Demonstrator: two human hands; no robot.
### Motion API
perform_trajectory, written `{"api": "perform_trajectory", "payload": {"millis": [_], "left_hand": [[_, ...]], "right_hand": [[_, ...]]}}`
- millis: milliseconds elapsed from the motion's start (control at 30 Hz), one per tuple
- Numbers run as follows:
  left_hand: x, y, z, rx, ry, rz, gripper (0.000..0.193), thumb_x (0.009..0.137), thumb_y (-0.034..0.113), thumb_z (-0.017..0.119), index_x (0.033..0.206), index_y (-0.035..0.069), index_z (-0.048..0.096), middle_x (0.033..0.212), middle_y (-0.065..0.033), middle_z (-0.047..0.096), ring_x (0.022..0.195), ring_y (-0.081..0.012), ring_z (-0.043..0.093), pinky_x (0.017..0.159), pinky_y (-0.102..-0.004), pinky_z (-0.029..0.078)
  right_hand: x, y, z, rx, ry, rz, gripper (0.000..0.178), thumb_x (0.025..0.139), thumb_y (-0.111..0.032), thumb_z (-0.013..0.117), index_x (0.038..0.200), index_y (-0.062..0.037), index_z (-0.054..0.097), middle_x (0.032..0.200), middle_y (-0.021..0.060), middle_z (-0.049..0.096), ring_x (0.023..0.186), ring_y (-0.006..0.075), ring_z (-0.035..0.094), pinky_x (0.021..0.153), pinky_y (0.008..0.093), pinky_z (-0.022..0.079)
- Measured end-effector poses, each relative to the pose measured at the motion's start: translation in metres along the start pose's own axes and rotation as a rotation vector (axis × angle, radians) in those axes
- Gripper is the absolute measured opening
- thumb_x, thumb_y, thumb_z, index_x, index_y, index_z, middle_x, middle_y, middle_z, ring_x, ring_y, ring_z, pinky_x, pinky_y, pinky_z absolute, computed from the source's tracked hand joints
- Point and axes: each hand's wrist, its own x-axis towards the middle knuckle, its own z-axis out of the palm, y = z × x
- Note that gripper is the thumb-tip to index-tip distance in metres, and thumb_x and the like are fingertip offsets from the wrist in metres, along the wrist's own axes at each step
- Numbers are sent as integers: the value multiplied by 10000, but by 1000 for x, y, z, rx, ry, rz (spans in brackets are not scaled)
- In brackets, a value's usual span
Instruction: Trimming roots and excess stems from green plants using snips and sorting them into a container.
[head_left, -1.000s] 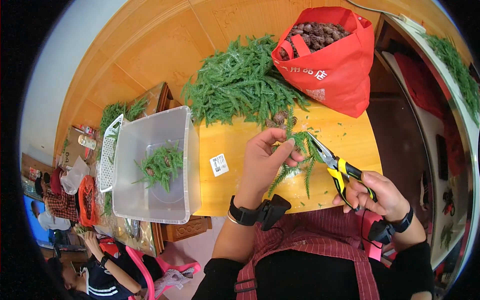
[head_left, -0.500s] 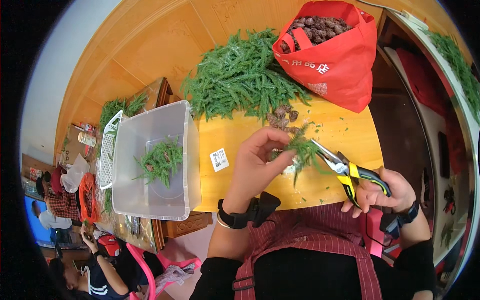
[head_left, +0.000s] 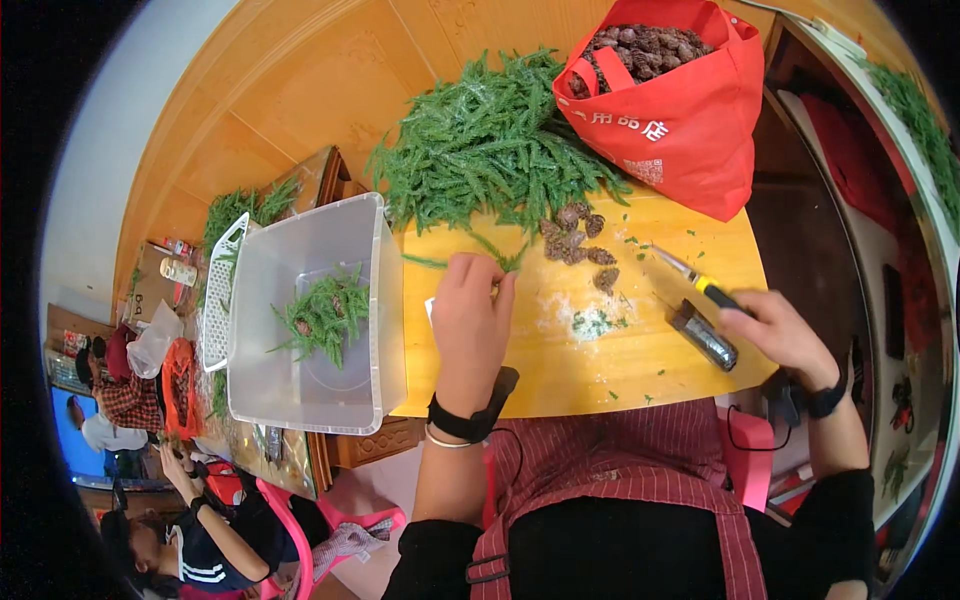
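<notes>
My left hand [head_left: 470,305] is closed on a green artificial pine sprig [head_left: 510,258], its tips sticking out past the fingers near the left part of the yellow table [head_left: 480,385]. My right hand [head_left: 785,335] grips the yellow-and-black handle of a pair of pliers [head_left: 708,286], jaws pointing up and left. Beside the pliers lies a dark, shiny elongated thing [head_left: 705,337] whose kind I cannot make out. Between my hands, several loose pine cones [head_left: 575,240] lie on the table, with green clippings [head_left: 592,322] and white flecks nearer me.
A large heap of pine sprigs [head_left: 490,145] covers the table's far side, beside a red bag [head_left: 690,130] of pine cones. At the left stands a clear plastic bin [head_left: 385,330] holding a green sprig cluster with cones [head_left: 325,315]. Another person [head_left: 215,530] sits at the lower left.
My left hand has moved left, away from the pliers, and the sprig bunch between my hands is gone from there. The pliers have tilted and moved slightly up; the dark thing now shows.
</notes>
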Motion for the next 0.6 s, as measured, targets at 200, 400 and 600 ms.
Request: {"api": "perform_trajectory", "payload": {"millis": [200, 400, 600], "left_hand": [[-14, 1, 12, 291, -467, -95, 275, 681, 222, 706, 842, 35, 583, 844, -130, 561, 808, -305, 565, 666, -389, 465], [-19, 19, 19, 273, -519, 93, 381, 673, 343, 699, 914, 65, 603, 890, -108, 593, 820, -277, 583, 669, -371, 482], [-4, 49, 24, 327, -725, 118, 330, 715, 327, 665, 927, 84, 597, 823, -95, 601, 780, -276, 589, 635, -374, 479]], "right_hand": [[46, 63, -4, -614, 292, -270, 265, 732, -205, 652, 760, 41, 557, 755, 210, 565, 798, 362, 532, 732, 406, 432], [54, 82, -1, -672, 288, -350, 200, 687, -128, 676, 769, 20, 569, 853, 180, 575, 877, 350, 526, 768, 409, 430], [56, 48, 6, -595, 316, -348, 160, 701, -123, 651, 781, -4, 580, 802, 166, 591, 847, 332, 541, 760, 392, 441]]}}
